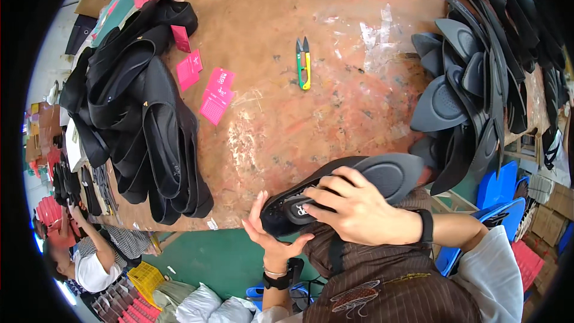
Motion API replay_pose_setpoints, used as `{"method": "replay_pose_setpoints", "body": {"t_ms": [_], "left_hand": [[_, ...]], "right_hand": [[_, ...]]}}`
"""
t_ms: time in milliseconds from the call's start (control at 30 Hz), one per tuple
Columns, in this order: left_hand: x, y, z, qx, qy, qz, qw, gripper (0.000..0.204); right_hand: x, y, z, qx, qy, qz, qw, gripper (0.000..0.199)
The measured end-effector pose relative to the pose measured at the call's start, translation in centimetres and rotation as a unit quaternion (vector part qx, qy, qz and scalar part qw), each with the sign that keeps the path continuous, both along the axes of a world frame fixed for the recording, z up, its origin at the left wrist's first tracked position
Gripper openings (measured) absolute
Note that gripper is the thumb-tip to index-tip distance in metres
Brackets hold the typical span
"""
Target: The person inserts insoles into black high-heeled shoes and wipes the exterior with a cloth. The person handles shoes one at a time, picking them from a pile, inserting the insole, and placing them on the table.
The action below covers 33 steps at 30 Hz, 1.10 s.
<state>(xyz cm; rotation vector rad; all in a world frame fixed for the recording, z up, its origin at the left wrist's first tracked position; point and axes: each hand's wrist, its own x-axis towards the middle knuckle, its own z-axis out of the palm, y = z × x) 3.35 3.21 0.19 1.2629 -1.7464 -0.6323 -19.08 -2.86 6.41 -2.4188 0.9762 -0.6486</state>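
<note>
A black shoe (276,220) lies at the table's near edge, its heel toward my left hand. My left hand (272,236) cups that heel, with the thumb on the near side and the fingers spread along the far side. A dark grey insole (391,174) lies over the shoe, its heel part inside the opening and its broad front end showing to the right. My right hand (350,206) is closed over the middle of the insole, fingertips pressing near its heel part. The palm hides part of both shoe and insole.
Black shoes (170,137) are piled at the left, with pink cards (218,96) beside them. Green-yellow thread snips (304,63) lie mid-table. Stacked grey insoles (442,104) and more black pieces stand at the right. Another person (98,263) works at the far left.
</note>
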Motion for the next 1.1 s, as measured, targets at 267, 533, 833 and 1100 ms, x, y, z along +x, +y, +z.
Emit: {"method": "replay_pose_setpoints", "body": {"t_ms": [267, 533, 833, 1100], "left_hand": [[0.3, 0.1, -0.7, -0.005, 0.037, -0.011, 0.999, 0.137], [1.0, -0.3, -1.8, -0.006, 0.11, -0.029, 0.994, 0.128], [1.4, -2.4, 1.8, 0.085, 0.002, -0.054, 0.995, 0.055], [0.5, -1.2, 1.7, 0.087, 0.023, 0.022, 0.996, 0.029]], "right_hand": [[4.7, 0.5, -3.1, 0.127, -0.06, 0.014, 0.99, 0.036], [5.2, 0.6, -3.1, 0.114, -0.039, 0.03, 0.992, 0.038], [5.4, 0.5, -5.0, 0.118, -0.012, 0.164, 0.979, 0.044], [2.4, 2.7, -2.2, 0.042, 0.127, 0.007, 0.991, 0.045]]}}
